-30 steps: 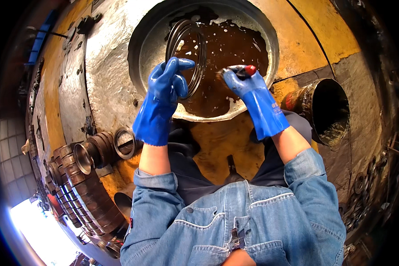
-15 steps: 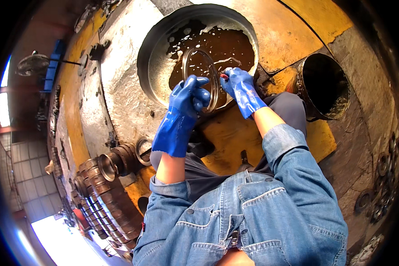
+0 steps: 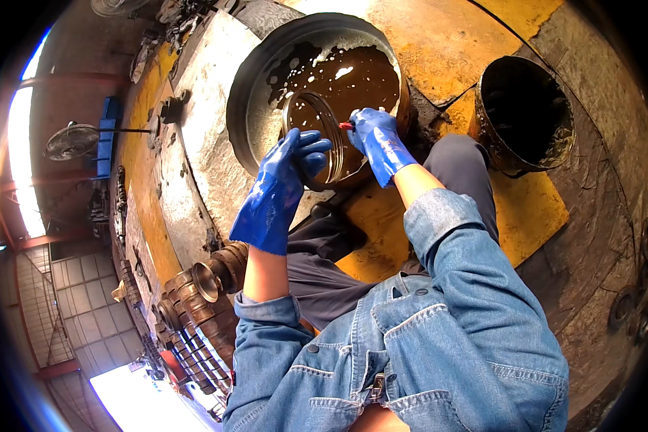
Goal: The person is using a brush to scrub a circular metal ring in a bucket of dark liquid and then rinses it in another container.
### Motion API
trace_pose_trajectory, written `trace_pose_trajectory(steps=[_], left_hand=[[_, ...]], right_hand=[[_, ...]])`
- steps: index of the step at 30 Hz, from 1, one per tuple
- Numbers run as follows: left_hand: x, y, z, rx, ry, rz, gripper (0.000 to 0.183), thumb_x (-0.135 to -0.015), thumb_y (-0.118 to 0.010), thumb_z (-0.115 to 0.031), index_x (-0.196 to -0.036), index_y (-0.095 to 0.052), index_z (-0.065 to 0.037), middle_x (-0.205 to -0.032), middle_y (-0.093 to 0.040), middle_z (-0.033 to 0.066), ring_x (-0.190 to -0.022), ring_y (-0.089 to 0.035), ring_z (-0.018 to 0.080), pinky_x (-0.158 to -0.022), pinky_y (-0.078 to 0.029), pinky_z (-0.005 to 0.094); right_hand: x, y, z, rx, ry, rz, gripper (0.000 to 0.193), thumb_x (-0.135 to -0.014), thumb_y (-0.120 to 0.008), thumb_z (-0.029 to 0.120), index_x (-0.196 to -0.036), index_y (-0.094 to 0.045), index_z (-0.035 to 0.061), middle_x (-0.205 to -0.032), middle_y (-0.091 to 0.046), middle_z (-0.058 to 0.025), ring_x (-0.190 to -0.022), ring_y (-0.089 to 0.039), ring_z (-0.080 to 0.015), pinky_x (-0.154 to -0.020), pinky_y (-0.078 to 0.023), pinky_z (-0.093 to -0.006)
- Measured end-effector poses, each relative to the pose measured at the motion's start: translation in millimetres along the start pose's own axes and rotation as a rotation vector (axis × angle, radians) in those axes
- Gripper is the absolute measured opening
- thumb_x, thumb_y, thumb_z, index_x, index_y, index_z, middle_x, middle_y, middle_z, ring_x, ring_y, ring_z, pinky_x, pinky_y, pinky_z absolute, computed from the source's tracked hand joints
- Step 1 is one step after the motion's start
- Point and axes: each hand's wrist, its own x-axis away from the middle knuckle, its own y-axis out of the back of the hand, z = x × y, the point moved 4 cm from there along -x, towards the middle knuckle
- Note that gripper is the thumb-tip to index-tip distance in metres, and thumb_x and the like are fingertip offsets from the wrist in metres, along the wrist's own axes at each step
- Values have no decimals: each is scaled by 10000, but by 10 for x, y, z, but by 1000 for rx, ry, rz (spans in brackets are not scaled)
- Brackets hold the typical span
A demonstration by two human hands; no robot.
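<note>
Over a large round basin (image 3: 239, 119) of brown, foamy liquid (image 3: 360, 79), a shiny grooved metal ring (image 3: 335, 147) stands tilted on edge. My left hand (image 3: 284, 169), in a wet blue rubber glove, grips its near left side, the fingers bent toward the ring. On the ring's right side is my right hand (image 3: 378, 137), gloved alike and closed around a small red-ended tool (image 3: 346, 126). Most of that tool is hidden in the fist, so its kind does not show. The ring's lower part is partly behind the left glove.
A dark, grimy open bucket (image 3: 482, 122) stands right of my knee. Rows of stacked metal rings (image 3: 201, 309) lie at the lower left. Worn yellow and grey plates cover the floor (image 3: 453, 43). A fan (image 3: 72, 142) stands at the far left.
The view has shifted, so the surroundings sit differently in the picture. Both hands remain at the ring, which looks slightly more turned; the left fingers appear straighter than before.
</note>
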Motion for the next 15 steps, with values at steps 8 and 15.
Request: trace_pose_trajectory(steps=[8, 15], left_hand=[[-82, 87, -5, 162, 70, 152, 589, -1107, -582, -390, -1440, -558, 95, -1320, -699, 280, -1025, -732, 290, -987, -580, 466], [-542, 356, -298, 461, 103, 444, 548, -1094, -592, -302, -1494, -520, 65, -1403, -663, 259, -1067, -715, 292, -1008, -565, 454]], right_hand=[[73, 36, 47, -21, 1, -41, 232, -916, -742, 337, -1066, -780, 163, -1086, -787, -88, -1069, -752, -310, -940, -601, -438], [76, 38, 28, 11, 16, -60, 207, -912, -736, 347, -1029, -776, 180, -1034, -787, -93, -1024, -758, -311, -897, -610, -449]])
